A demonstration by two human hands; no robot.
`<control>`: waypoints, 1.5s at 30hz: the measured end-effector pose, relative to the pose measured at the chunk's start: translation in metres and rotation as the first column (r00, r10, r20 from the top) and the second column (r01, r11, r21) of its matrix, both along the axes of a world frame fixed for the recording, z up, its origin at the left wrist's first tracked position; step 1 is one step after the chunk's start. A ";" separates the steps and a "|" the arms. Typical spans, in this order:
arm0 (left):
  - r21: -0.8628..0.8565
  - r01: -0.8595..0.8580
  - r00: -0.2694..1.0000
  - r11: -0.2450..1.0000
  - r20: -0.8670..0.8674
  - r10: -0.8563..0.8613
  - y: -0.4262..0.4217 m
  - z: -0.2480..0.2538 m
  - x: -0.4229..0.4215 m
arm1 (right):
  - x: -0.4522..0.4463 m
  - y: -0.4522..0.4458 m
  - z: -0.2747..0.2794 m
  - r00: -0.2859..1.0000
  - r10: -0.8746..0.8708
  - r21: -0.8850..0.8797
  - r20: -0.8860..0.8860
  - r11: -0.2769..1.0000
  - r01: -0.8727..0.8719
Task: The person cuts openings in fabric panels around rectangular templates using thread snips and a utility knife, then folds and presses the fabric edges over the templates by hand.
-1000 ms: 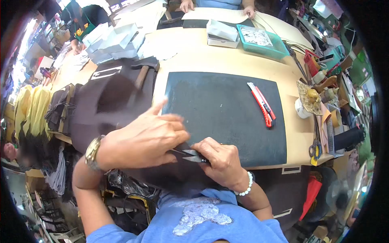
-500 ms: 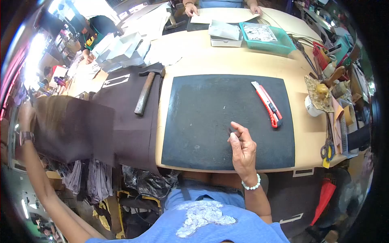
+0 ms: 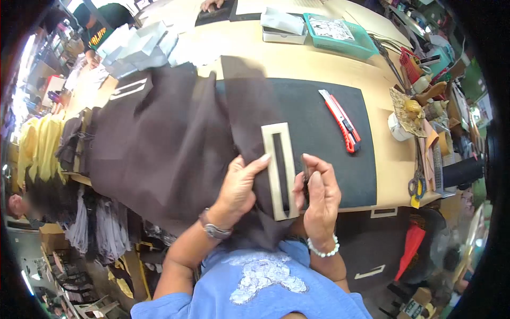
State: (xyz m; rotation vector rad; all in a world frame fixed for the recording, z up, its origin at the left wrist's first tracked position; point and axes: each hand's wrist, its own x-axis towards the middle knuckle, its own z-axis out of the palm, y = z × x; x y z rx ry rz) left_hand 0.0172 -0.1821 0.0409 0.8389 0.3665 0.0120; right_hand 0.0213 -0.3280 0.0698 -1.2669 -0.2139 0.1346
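Observation:
My left hand grips a large dark brown fabric panel, thumb on top beside a cream rectangular frame with a long slot. The panel drapes across the left of the table and over part of the black cutting mat. To the right of the frame, my right hand is closed in a pinch, with a small dark thing between the fingers that I cannot make out. A red-and-white box cutter lies on the mat, blade pointing away. The hammer is hidden from view.
Grey-white boxes and a teal basket stand at the back. On the right are a white pot and scissors. Another person's hand shows at the far edge.
My left hand has come from the far left to the middle, drawing the brown panel over the hammer and the mat's left part. My right hand stays pinched, now beside the cream frame.

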 end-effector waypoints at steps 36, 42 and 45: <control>0.112 0.020 0.985 0.993 0.168 -0.039 0.000 -0.011 -0.010 | 0.008 0.001 -0.015 0.951 0.046 -0.176 -0.307 0.979 -0.104; 0.067 -0.002 0.984 0.998 0.179 -0.010 -0.002 -0.012 -0.011 | 0.007 0.002 -0.017 0.946 0.046 -0.155 -0.321 0.983 -0.101; 0.076 -0.045 0.988 0.996 0.152 0.033 -0.004 -0.013 -0.011 | 0.006 0.007 -0.022 0.953 0.010 -0.157 -0.304 0.986 -0.060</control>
